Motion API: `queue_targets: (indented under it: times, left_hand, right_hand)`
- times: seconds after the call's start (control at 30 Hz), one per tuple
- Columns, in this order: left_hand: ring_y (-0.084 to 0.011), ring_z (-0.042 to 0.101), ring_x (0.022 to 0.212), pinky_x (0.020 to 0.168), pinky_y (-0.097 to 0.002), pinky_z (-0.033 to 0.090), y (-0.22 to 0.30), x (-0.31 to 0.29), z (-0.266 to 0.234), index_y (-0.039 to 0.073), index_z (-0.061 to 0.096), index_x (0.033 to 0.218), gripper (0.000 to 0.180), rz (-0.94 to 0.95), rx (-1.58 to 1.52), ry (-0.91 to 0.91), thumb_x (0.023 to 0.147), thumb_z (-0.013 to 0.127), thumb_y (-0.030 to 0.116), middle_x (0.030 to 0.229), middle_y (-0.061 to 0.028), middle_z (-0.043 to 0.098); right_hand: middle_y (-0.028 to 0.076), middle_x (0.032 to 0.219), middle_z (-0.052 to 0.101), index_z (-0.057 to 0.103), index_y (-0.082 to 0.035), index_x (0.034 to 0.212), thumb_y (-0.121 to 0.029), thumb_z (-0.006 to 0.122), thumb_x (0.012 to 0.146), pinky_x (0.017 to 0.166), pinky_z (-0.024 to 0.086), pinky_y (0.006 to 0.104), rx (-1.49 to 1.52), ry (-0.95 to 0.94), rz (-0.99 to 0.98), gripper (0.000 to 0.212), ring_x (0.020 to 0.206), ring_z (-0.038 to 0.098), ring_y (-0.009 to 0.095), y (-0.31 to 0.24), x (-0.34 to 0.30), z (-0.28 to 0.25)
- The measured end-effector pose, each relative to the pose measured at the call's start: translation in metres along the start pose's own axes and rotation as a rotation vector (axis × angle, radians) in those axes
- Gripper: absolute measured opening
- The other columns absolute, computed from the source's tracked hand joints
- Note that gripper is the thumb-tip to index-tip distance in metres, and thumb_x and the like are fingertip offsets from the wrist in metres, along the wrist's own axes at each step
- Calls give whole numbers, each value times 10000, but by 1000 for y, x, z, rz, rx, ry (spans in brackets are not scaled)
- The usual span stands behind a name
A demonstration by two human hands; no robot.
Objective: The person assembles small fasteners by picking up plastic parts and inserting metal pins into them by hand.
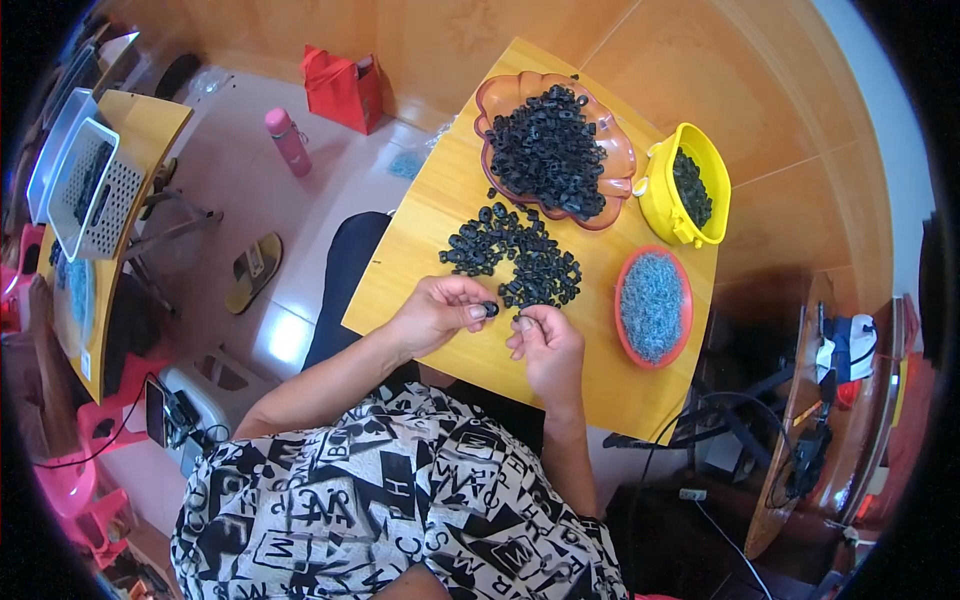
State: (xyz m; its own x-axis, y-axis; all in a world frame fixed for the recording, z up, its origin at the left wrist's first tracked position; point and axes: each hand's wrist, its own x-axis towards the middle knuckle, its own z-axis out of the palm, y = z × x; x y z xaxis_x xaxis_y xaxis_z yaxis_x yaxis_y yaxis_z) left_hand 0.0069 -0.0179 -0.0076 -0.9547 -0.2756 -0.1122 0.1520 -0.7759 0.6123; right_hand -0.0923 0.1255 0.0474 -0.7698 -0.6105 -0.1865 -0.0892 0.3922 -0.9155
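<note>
Over the near part of the wooden table (pixel 420 225), my left hand (pixel 441 316) pinches a small black plastic part (pixel 490 309) between thumb and fingers. Just to its right, my right hand (pixel 548 345) is closed in a pinch, with a small dark piece partly showing at its fingertips; its kind is too small to make out. The two hands are close together but apart. Right beyond them lies a loose pile of small black parts (pixel 515 250). Farther back, an amber leaf-shaped tray (pixel 612 150) holds a large heap of similar black pieces.
To the right stand a red oval bowl (pixel 684 318) of thin bluish-silver pieces and a yellow bucket (pixel 655 205) with dark parts. A pink bottle (pixel 289 145), a red bag (pixel 343 92) and a slipper (pixel 254 272) are on the floor. Another table with a white basket (pixel 122 200) is far left.
</note>
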Motion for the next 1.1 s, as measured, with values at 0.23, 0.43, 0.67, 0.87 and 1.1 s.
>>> queue_targets:
  times: [0.23, 0.43, 0.67, 0.87, 1.1]
  left_hand:
    - [-97, 586, 721, 666, -226, 488, 2, -1, 6, -9, 627, 957, 149, 5, 175, 18, 809, 611, -5, 835, -51, 635]
    - [-95, 587, 723, 667, -224, 489, -2, -1, -1, -10, 628, 967, 157, -1, 197, 28, 811, 611, 1, 833, -50, 635]
    - [-93, 585, 721, 665, -221, 487, -1, -2, 2, -9, 632, 962, 149, 2, 203, 24, 816, 605, 3, 831, -45, 637]
    - [-87, 578, 725, 674, -217, 482, 1, -2, 4, -5, 640, 958, 144, -24, 251, 19, 821, 599, 8, 835, -42, 638]
    - [-72, 550, 706, 656, -204, 459, 3, -3, 5, -3, 642, 953, 139, -51, 319, 33, 824, 592, 3, 802, -29, 624]
  right_hand:
    - [75, 742, 599, 554, 39, 958, -67, 513, 893, 450, 426, 209, 459, -119, 68, 131, 533, 531, 88, -15, 1, 10]
    - [41, 703, 586, 568, 37, 954, -89, 522, 894, 451, 411, 193, 85, -31, -40, 147, 528, 515, 65, -15, -5, 16]
    - [-6, 651, 552, 584, 16, 839, -65, 570, 834, 477, 398, 199, 155, -227, 110, 83, 533, 486, 46, -23, 0, -2]
    - [-39, 632, 498, 574, 4, 801, -43, 573, 812, 471, 329, 194, 130, -380, 24, 49, 547, 411, 23, -17, 11, -10]
    - [-47, 608, 482, 570, 2, 752, -37, 582, 797, 468, 329, 199, 16, -398, 0, 61, 548, 403, 23, -13, 20, -10]
